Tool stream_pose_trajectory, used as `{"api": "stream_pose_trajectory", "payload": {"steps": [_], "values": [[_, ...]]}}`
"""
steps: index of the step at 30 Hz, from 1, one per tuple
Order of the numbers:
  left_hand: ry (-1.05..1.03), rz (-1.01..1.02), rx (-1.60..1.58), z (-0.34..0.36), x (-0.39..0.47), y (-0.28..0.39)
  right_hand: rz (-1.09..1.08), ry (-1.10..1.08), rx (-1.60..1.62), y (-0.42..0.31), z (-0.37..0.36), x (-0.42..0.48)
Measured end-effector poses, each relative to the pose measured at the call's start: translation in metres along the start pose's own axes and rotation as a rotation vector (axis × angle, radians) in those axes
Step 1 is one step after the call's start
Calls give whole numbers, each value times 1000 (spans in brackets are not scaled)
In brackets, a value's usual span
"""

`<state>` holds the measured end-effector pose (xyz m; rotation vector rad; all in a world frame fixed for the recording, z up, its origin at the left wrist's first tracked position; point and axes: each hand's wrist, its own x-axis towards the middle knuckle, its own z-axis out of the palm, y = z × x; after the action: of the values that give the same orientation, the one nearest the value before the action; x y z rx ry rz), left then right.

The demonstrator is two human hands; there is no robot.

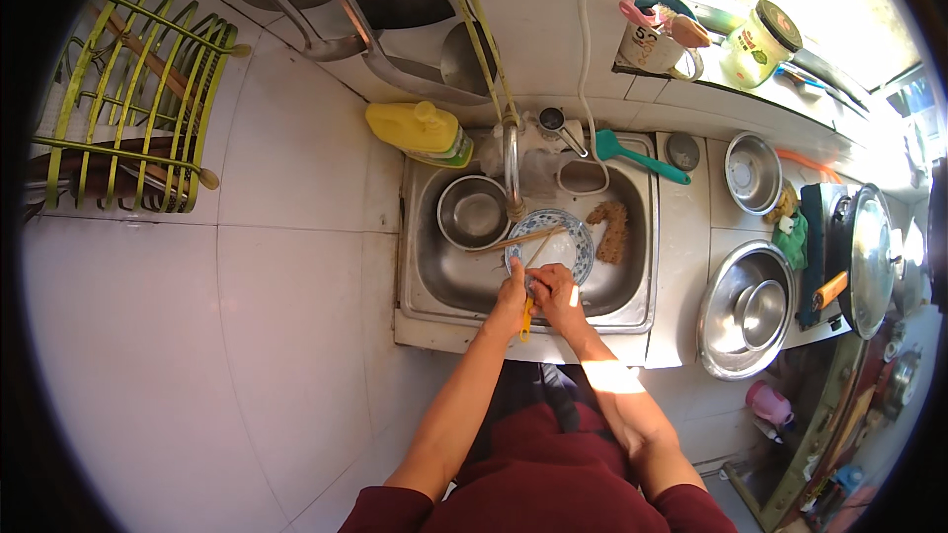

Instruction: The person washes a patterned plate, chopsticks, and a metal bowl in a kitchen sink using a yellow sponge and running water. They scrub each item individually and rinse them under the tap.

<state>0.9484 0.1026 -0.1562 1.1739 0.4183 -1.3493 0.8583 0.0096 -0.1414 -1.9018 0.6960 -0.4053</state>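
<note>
Both hands are together over the near edge of a blue-and-white patterned plate (585,252) in the stainless steel sink (459,289). Between them is a utensil with a yellow handle (526,320), its other end hidden by the fingers. My left hand (512,295) is closed around it. Touching the same utensil from the right is my right hand (555,295), with fingers bent. Wooden chopsticks (503,243) lie across the plate and reach to its left. A steel bowl (474,213) sits left of the plate, under the metal faucet (511,163); a brown scrubber (612,233) lies to the right.
A yellow bottle (415,129) stands behind the sink. A teal spatula (644,158) crosses the back right corner. Steel bowls (754,172) and a large steel basin (718,340) are on the right counter, beside a lidded pan (868,259). A green rack (148,100) hangs left.
</note>
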Motion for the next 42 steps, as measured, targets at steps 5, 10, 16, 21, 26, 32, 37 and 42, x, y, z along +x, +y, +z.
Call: {"api": "stream_pose_trajectory", "payload": {"steps": [5, 10, 16, 21, 26, 32, 37, 42], "values": [[56, 26, 90, 2, 27, -13, 265, 274, 102, 24, -22, 18], [18, 150, 29, -6, 80, -28, 451, 298, 100, 31, -46, 8], [327, 145, 177, -12, 70, 8, 560, 334, 275, 64, -38, -16], [1043, 640, 356, -70, 93, 56, 628, 299, 324, 51, -37, -13], [1008, 356, 827, -77, 87, 97, 594, 300, 338, 50, -39, -20], [748, 160, 200, -121, 104, 96, 652, 309, 479, 39, -46, -23], [578, 25, -102, -102, 78, 113, 635, 322, 536, 32, -45, -19], [532, 142, 81, -103, 40, 100, 597, 245, 520, 28, -31, -18]]}}
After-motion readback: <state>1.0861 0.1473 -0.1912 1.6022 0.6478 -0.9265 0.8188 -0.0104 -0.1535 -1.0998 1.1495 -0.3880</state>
